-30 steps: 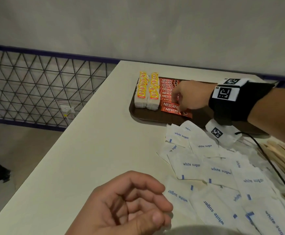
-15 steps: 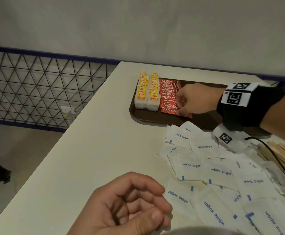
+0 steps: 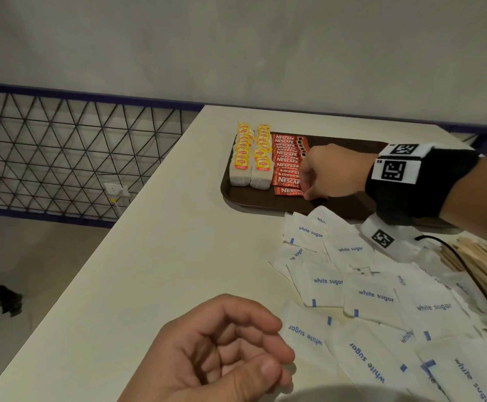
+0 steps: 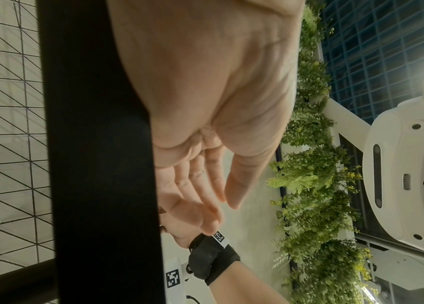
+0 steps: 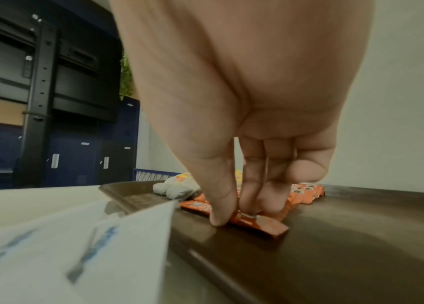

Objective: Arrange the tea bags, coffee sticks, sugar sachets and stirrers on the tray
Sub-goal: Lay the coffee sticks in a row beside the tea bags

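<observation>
A brown tray (image 3: 254, 198) at the table's far side holds two rows of yellow-tagged tea bags (image 3: 251, 158) and a column of red coffee sticks (image 3: 286, 158). My right hand (image 3: 309, 190) reaches over the tray and pinches the nearest coffee stick (image 5: 265, 224) between thumb and fingers as it lies flat on the tray (image 5: 335, 246). White sugar sachets (image 3: 375, 294) lie scattered on the table in front of the tray. Wooden stirrers (image 3: 486, 262) are piled at the right edge. My left hand (image 3: 254, 352) rests palm up near me, fingers loosely curled and holding nothing.
The white table's left edge (image 3: 138, 227) drops to a floor with a wire-mesh railing (image 3: 62, 152). A black cable (image 3: 474, 274) runs from my right wrist over the stirrers. The right half of the tray is bare.
My right hand has slid down the coffee column toward me, from the middle sticks to the nearest one. The left hand has stayed put.
</observation>
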{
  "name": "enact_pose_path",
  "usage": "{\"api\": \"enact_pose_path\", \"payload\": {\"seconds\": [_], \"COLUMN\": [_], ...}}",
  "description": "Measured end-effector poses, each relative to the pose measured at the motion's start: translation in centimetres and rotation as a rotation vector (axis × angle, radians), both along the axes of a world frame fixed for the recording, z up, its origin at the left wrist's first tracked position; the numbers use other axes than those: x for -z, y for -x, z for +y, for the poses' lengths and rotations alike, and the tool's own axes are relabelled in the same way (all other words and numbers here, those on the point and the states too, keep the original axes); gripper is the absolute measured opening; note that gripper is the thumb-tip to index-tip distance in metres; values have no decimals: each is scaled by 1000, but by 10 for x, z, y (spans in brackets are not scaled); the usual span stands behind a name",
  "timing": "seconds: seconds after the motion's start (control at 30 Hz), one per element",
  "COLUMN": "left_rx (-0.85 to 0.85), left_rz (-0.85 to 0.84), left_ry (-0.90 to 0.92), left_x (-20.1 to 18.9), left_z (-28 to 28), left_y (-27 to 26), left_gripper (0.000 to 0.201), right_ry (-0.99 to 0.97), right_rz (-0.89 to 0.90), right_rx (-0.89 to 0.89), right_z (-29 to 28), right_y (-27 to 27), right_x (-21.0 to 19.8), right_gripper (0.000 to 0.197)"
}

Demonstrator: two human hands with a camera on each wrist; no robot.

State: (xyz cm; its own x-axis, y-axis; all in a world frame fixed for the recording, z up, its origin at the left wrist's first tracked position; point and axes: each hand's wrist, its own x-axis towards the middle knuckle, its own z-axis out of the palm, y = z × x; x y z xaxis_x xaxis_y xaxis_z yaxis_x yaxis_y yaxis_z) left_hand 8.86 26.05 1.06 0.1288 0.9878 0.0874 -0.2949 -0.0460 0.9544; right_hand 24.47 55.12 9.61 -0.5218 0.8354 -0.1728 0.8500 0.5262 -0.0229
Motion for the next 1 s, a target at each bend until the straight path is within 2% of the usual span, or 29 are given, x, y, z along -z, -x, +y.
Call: {"api": "enact_pose_path", "payload": {"seconds": [0.13,0.33,0.43,0.57,0.77,1.0], "left_rx": [7,17,9,-16,-15,29], "left_rz": [12,6,1,-10,-15,14], "left_ry": [5,17,27,21,33,56], "left_x": [-1,-1,0,4,5,2], "left_z": [0,1,1,2,4,4], "left_y": [1,1,1,-1,-1,1], "left_gripper": [32,32,33,31,31,34], "right_ry": [-64,-13,-65,-95,86,76], "right_rz": [-43,-26,21,22,-39,2], "right_rx": [-85,-178,-190,-146,-22,16], "right_z": [-4,-9,-6,1,10,14], "right_y": [-2,-7,-6,-1,8,14], "right_x": [-1,-8,-8,-3,-1,-3], "right_gripper": [13,4,4,8,6,6]}}
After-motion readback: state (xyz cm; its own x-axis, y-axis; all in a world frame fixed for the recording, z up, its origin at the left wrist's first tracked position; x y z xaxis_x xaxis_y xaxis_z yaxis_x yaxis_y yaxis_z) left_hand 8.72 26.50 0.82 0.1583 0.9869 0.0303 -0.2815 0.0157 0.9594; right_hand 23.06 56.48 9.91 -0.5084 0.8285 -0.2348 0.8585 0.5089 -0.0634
